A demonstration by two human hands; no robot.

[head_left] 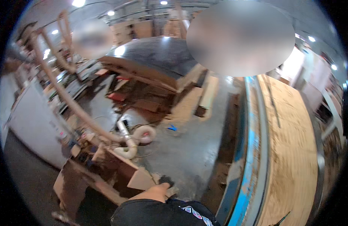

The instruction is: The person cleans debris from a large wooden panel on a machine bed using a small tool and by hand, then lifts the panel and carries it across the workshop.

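Note:
My left hand (166,180), in a dark glove, is low in the middle of the view, just past the end of my bare forearm. Close to its left is the pale corner of a brown board (142,180). The hand is small and blurred, so its fingers and anything in them cannot be made out. A small light-coloured thing (171,191) lies just beneath the hand. My right hand does not show.
On the right runs a long bench with a blue edge (251,139) and a wooden top (292,150). Ahead stands a large dark-topped table (155,52). Hoses (130,148) and a blue object (172,128) lie on the grey floor. Blurred patches hide parts of the background.

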